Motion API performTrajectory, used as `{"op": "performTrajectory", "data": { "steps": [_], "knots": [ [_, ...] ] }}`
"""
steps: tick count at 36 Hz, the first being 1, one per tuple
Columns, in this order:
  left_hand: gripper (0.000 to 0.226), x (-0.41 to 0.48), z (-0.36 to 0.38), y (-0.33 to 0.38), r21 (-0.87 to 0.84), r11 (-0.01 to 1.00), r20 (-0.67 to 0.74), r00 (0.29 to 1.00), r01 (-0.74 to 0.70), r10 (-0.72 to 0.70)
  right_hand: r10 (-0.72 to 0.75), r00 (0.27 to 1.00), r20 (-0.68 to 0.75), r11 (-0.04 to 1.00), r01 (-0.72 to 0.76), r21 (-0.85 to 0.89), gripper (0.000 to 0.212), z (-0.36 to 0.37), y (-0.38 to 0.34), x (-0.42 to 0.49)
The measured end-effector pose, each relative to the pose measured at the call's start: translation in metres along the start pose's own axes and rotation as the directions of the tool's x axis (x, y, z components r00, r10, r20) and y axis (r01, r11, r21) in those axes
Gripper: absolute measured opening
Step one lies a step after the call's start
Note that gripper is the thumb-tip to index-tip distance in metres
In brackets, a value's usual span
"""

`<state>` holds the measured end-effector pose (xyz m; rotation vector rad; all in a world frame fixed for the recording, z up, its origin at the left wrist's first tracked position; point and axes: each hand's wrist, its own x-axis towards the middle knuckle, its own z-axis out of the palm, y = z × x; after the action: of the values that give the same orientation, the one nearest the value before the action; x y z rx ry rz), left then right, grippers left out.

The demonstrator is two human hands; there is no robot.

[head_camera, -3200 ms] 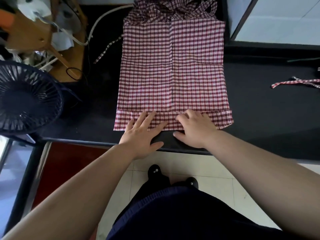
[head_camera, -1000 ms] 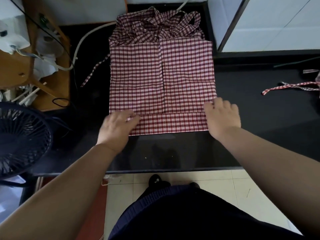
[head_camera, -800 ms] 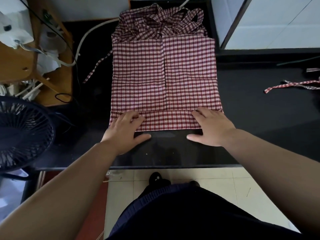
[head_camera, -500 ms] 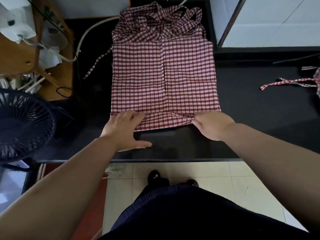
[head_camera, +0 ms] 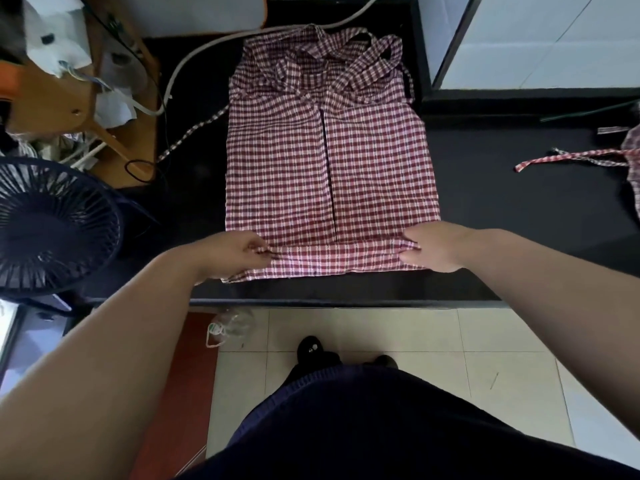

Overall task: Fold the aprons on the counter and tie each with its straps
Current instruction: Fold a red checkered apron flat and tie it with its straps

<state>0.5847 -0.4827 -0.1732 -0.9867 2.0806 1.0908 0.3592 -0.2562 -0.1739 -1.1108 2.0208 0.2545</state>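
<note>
The left hand pinches the left end of a narrow raised band along the near hem of the checked apron, fingers and thumb closed on the cloth. The right hand grips the band's right end in the same way. The band runs straight between the two hands, and a strip of hem lies flat below it on the person's side.

The apron lies on the black counter, folded lengthwise, with its two side flaps meeting in a line down the middle. Its near hem sits just inside the counter's front edge. At the far end its straps lie bunched on top of the cloth, close to the back of the counter, and one loose strap trails off to the left.

Bare counter runs along both long sides of the apron, wider on the right. Well to the right, at the frame's edge, a second apron lies with a red strap stretched towards the first.

A dark fan stands off the counter's left end, near a wooden stool. A white hose curves past the apron's far left corner.
</note>
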Motion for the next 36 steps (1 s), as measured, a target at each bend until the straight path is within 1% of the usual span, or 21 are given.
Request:
{"op": "performTrajectory", "data": {
  "steps": [2,3,6,9,12,15,17,20,23,25,26,27,28,29,30,31,33,34,36],
  "knots": [
    [0.036,0.003,0.003,-0.007,-0.118,0.993,-0.153,0.987,0.030,-0.048,0.035,0.998,-0.049,0.999,-0.036,0.000,0.018,0.000,0.002,0.000],
    [0.038,0.004,0.005,-0.010,-0.145,0.989,-0.233,0.970,0.041,-0.074,0.062,0.994,-0.089,0.998,-0.063,-0.007,0.017,0.000,0.003,0.001],
    [0.036,0.008,0.017,-0.013,-0.115,0.992,-0.428,0.898,0.057,-0.101,0.168,0.962,-0.215,0.980,-0.186,-0.066,0.023,0.005,0.002,0.003],
    [0.032,0.009,0.031,-0.011,-0.078,0.996,-0.556,0.827,0.049,-0.084,0.193,0.911,-0.365,0.959,-0.254,-0.127,0.027,0.014,-0.002,0.004],
    [0.033,0.011,0.040,-0.016,-0.052,0.998,-0.632,0.772,0.046,-0.068,0.217,0.875,-0.433,0.958,-0.277,-0.079,0.033,0.022,-0.003,0.007],
    [0.036,0.011,0.043,-0.023,-0.091,0.992,-0.626,0.770,0.085,-0.123,0.212,0.885,-0.415,0.973,-0.229,0.010,0.026,0.027,0.000,0.009],
    [0.037,0.011,0.041,-0.025,-0.099,0.990,-0.599,0.788,0.105,-0.143,0.193,0.896,-0.399,0.981,-0.189,0.050,0.023,0.026,0.005,0.008],
    [0.040,0.012,0.033,-0.024,-0.120,0.987,-0.555,0.818,0.102,-0.152,0.194,0.908,-0.371,0.981,-0.171,0.094,0.025,0.020,0.009,0.008],
    [0.036,0.011,0.037,-0.020,-0.156,0.982,-0.572,0.801,0.108,-0.179,0.233,0.902,-0.364,0.972,-0.200,0.126,0.023,0.016,0.006,0.009],
    [0.034,0.007,0.046,-0.017,-0.114,0.985,-0.618,0.767,0.131,-0.174,0.279,0.890,-0.362,0.960,-0.255,0.112,0.034,0.016,0.000,0.007],
    [0.032,0.005,0.049,-0.015,-0.034,0.990,-0.663,0.738,0.138,-0.126,0.296,0.873,-0.388,0.954,-0.292,0.069,0.039,0.017,-0.003,0.006],
    [0.034,0.003,0.052,-0.013,0.085,0.987,-0.699,0.714,0.135,-0.038,0.278,0.857,-0.433,0.949,-0.315,-0.015,0.042,0.017,-0.004,0.004],
    [0.039,0.002,0.054,-0.011,0.219,0.969,-0.697,0.714,0.116,0.073,0.224,0.856,-0.466,0.945,-0.308,-0.113,0.040,0.019,-0.006,0.003],
    [0.044,0.002,0.056,-0.010,0.331,0.941,-0.652,0.737,0.066,0.178,0.145,0.869,-0.473,0.944,-0.264,-0.197,0.038,0.021,-0.006,0.003],
    [0.045,0.001,0.057,-0.008,0.392,0.920,-0.583,0.774,0.002,0.247,0.063,0.888,-0.456,0.945,-0.200,-0.258,0.037,0.023,-0.005,0.004],
    [0.042,0.000,0.058,-0.006,0.397,0.916,-0.520,0.811,-0.049,0.269,0.003,0.905,-0.425,0.949,-0.136,-0.283,0.038,0.026,-0.006,0.004],
    [0.035,-0.002,0.060,-0.004,0.340,0.934,-0.470,0.840,-0.111,0.271,-0.050,0.913,-0.405,0.956,-0.073,-0.282,0.039,0.030,-0.006,0.004],
    [0.043,-0.002,0.062,-0.005,0.346,0.931,-0.446,0.853,-0.114,0.270,-0.058,0.915,-0.399,0.956,-0.064,-0.287,0.042,0.031,-0.005,0.004],
    [0.069,-0.003,0.064,-0.005,0.433,0.895,-0.367,0.887,-0.103,0.280,-0.058,0.941,-0.333,0.957,-0.042,-0.287,0.061,0.033,-0.002,0.004]
  ]
}}
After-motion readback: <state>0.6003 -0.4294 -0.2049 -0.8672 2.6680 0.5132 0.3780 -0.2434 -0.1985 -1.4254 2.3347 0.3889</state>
